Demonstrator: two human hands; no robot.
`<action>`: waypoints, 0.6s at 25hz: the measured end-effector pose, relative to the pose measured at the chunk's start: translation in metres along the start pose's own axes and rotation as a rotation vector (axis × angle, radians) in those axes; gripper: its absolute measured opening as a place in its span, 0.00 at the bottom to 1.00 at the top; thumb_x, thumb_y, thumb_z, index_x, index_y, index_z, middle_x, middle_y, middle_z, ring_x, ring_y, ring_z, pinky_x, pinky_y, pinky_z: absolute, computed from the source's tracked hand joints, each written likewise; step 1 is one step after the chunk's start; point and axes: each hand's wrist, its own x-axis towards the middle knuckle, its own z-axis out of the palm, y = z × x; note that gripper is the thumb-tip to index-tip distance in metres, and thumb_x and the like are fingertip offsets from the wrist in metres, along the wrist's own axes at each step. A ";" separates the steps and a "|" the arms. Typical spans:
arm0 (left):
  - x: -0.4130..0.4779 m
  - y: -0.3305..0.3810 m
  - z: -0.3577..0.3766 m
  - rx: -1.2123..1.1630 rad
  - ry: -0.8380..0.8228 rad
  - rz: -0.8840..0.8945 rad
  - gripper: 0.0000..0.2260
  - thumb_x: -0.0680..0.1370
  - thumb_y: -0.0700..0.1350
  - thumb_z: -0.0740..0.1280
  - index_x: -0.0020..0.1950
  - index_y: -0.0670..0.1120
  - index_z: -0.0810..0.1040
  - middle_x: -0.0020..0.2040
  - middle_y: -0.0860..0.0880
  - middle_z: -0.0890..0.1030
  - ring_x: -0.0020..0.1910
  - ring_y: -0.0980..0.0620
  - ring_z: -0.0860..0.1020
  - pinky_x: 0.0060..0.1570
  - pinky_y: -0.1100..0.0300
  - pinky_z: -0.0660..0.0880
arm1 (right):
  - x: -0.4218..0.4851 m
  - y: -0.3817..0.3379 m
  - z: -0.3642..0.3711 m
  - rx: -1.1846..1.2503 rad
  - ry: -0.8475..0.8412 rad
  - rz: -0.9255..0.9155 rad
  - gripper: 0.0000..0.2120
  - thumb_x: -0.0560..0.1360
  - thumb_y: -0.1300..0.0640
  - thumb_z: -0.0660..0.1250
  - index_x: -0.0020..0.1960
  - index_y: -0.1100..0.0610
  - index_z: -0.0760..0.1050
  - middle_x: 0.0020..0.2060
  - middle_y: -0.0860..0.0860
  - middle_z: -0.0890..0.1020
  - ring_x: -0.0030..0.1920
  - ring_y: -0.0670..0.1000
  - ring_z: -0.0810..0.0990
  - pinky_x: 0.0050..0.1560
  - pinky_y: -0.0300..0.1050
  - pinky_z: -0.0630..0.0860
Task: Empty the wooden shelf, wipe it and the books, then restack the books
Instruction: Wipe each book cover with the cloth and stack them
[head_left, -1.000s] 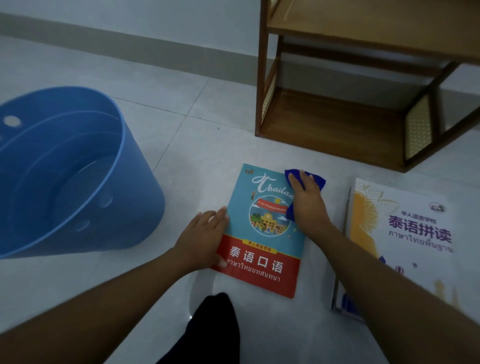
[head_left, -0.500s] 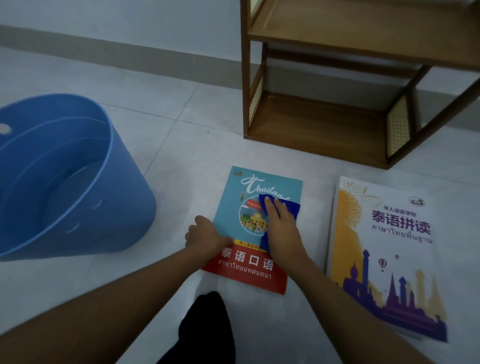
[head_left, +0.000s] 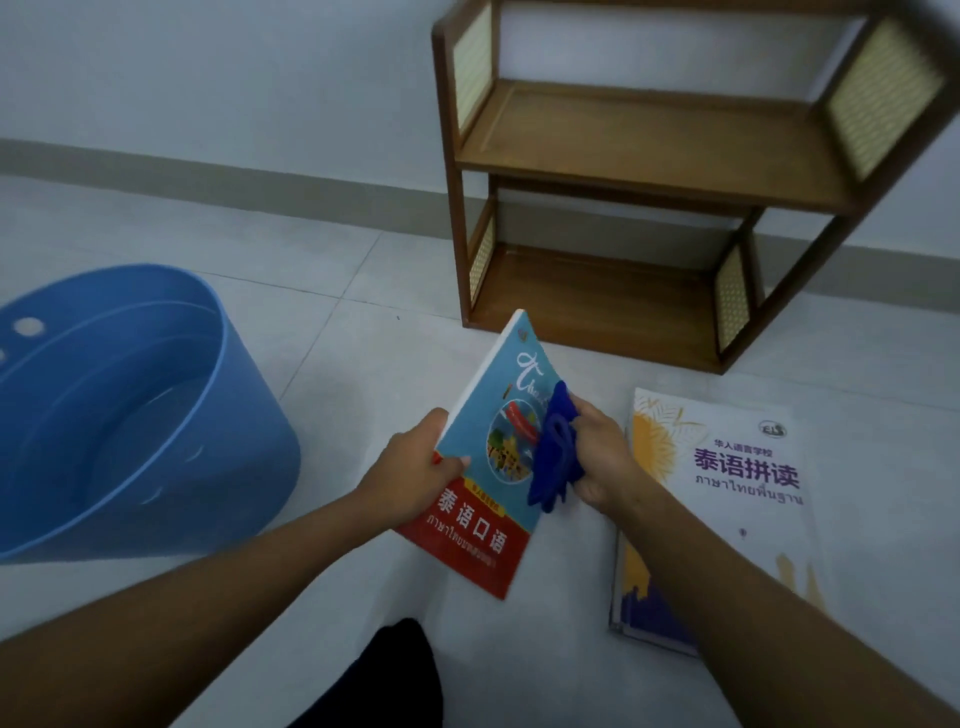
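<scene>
Both hands hold one book (head_left: 467, 540) tilted above the floor (head_left: 363, 364), before the empty shelf (head_left: 623, 156). Left hand (head_left: 415, 473) pinches its left edge; right hand (head_left: 602, 462), fingers curled, bunches the cloth (head_left: 556, 457) against the right edge. Advise steady support, wiping cover and edges fully.

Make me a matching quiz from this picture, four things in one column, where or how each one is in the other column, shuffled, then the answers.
Column A
1. teal and red book
2. white and yellow book
3. blue cloth
4. wooden shelf

Column B
a. lies flat on the floor
b. stands by the wall, no books on its visible boards
c. bunched in the right hand
d. held tilted by the left hand

Pairs: 1-d, 2-a, 3-c, 4-b
</scene>
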 end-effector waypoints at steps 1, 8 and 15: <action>-0.002 0.010 -0.006 0.079 -0.006 0.047 0.12 0.79 0.49 0.64 0.59 0.50 0.67 0.52 0.47 0.82 0.41 0.52 0.83 0.39 0.57 0.82 | -0.008 -0.014 0.003 0.109 -0.002 0.019 0.12 0.81 0.56 0.59 0.60 0.59 0.77 0.51 0.60 0.84 0.49 0.59 0.84 0.48 0.57 0.82; -0.026 0.104 -0.054 0.385 0.120 0.239 0.15 0.81 0.52 0.59 0.66 0.52 0.62 0.61 0.48 0.77 0.41 0.54 0.77 0.34 0.70 0.72 | -0.074 -0.109 0.033 0.474 0.026 -0.092 0.16 0.80 0.52 0.61 0.63 0.59 0.73 0.53 0.60 0.81 0.53 0.58 0.81 0.51 0.58 0.80; -0.085 0.211 -0.090 0.576 0.353 0.542 0.20 0.79 0.55 0.60 0.68 0.50 0.63 0.61 0.48 0.78 0.47 0.52 0.79 0.44 0.63 0.77 | -0.190 -0.231 0.076 -0.005 -0.034 -0.309 0.26 0.70 0.40 0.70 0.56 0.60 0.70 0.53 0.57 0.77 0.54 0.60 0.77 0.54 0.58 0.77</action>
